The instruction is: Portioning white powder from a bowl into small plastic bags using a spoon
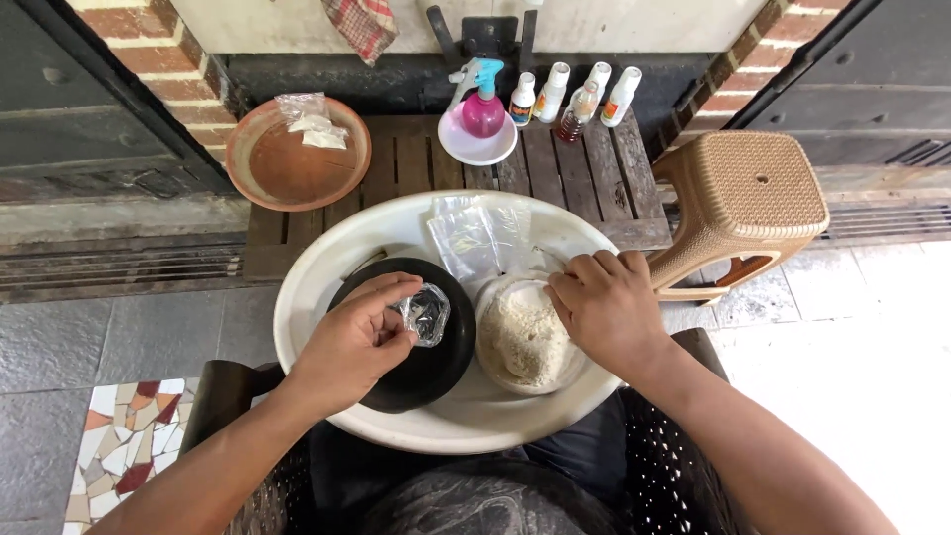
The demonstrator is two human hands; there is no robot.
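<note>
where slats (584,178) meet brick (163,59) (grey tiles (59,347))

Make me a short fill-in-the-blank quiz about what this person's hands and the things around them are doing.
1. The left hand holds a small clear ____ over the black pan.
2. The right hand rests on a container of pale ____.
3. Pan and container sit inside a large white ____.
4. The spray bottle on the wooden table is ____ with a blue top.

Missing words: bag; powder; basin; pink
</note>
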